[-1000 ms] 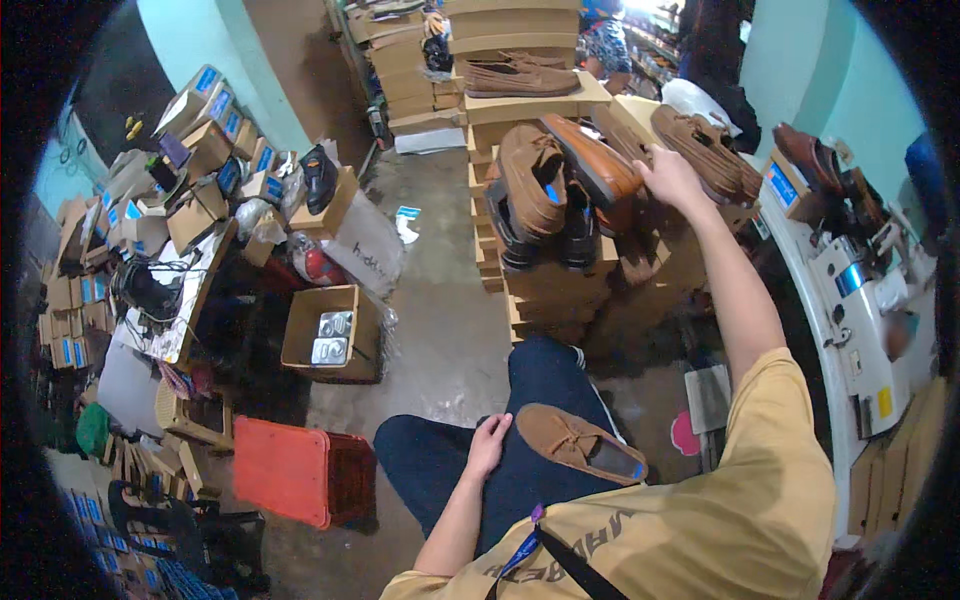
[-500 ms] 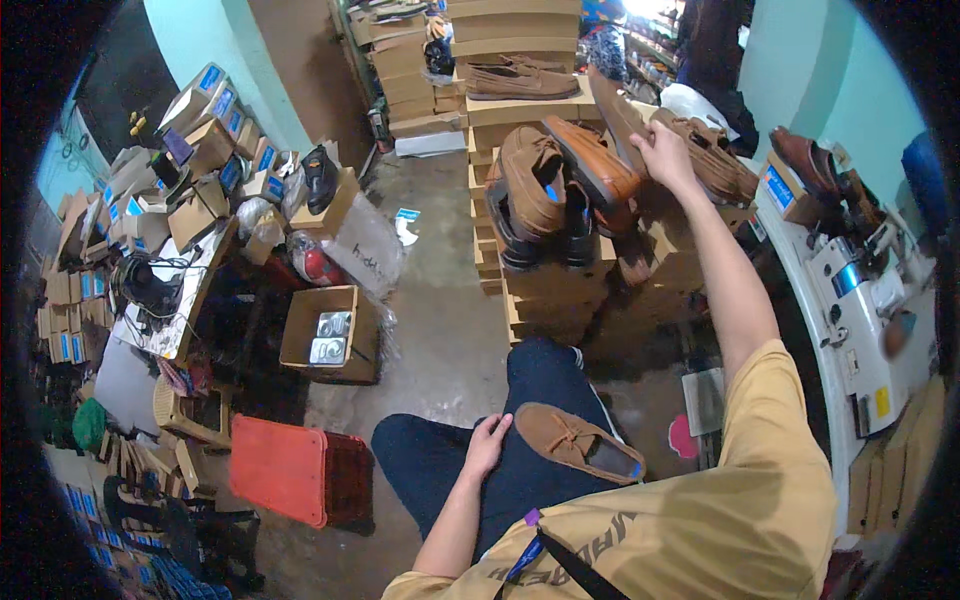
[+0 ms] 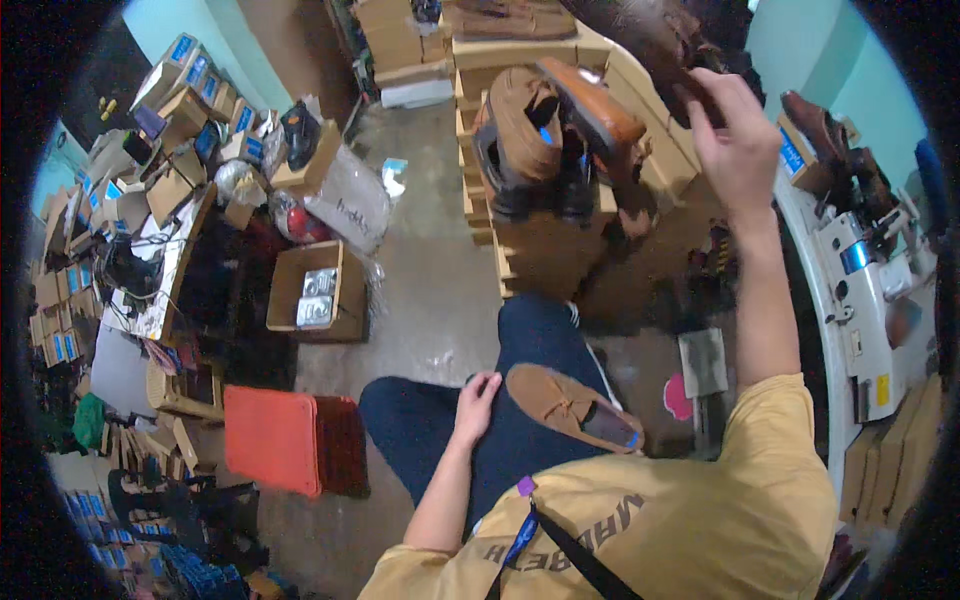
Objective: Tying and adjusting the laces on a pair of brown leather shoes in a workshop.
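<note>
Raised at the upper right, my right hand (image 3: pixel 735 140) is closed on the near end of dark brown shoes (image 3: pixel 665 60), blurred and partly cut off by the picture's edge; whether one or two are gripped is unclear. On my lap lies a tan suede moccasin (image 3: pixel 560 400) with a tied lace bow. My left hand (image 3: pixel 478 405) rests on my thigh beside its toe, slightly apart from it, fingers curled together and nothing visible in them. Ahead, a tan shoe (image 3: pixel 525 125) and an orange-brown shoe (image 3: pixel 595 105) lean together above black shoes (image 3: pixel 510 190) on stacked cardboard boxes (image 3: pixel 550 255).
To the left, shoe boxes (image 3: pixel 185 115) crowd a cluttered table. On the floor stand an open carton (image 3: pixel 275 290) and a red plastic crate (image 3: pixel 270 430). At the right, a white sewing machine (image 3: pixel 855 290) and dark red shoes (image 3: pixel 815 125) occupy a bench.
My right hand has lifted up and to the right with brown shoes, baring cardboard where they lay. My left hand stays on my thigh, its fingers slightly more curled. The view has tilted down.
</note>
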A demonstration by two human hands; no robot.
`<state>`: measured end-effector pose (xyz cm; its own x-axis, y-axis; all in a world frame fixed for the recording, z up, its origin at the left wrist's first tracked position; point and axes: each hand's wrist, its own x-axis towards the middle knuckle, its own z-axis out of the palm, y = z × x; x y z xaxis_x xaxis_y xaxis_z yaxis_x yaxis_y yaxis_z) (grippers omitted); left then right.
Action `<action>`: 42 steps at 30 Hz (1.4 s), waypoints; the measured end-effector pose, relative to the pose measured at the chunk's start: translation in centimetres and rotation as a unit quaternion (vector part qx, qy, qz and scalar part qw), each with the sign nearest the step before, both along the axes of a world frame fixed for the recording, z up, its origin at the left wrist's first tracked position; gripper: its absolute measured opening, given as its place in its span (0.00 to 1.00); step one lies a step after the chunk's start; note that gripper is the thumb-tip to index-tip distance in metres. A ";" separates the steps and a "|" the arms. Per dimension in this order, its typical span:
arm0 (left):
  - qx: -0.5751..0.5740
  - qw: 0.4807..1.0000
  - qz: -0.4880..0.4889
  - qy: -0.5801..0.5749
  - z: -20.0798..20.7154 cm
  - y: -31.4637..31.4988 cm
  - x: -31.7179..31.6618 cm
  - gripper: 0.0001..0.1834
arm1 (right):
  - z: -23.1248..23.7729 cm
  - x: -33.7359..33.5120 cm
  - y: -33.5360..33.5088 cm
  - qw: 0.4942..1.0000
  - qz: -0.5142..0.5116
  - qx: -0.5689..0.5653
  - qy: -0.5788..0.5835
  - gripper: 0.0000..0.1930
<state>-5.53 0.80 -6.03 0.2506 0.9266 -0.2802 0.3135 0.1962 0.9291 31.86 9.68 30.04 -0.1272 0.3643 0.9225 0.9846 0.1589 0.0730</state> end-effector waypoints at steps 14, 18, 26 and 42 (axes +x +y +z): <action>0.177 0.854 0.086 -0.481 13.6 1.7 4.1 0.45 | -13.9 -18.1 -9.7 0.880 0.363 -0.307 0.002 0.15; 0.130 0.892 0.129 -0.413 13.3 2.8 2.7 0.43 | -14.9 -16.2 -10.1 0.812 0.399 -0.416 0.094 0.17; 0.005 0.868 0.177 -0.465 9.1 5.0 -2.3 0.38 | -17.5 -4.4 -15.0 0.570 0.162 -0.798 0.109 0.34; -0.092 0.876 0.255 -0.399 -2.7 6.5 -6.3 0.28 | -2.7 7.9 -4.4 0.930 0.043 -0.257 0.259 0.17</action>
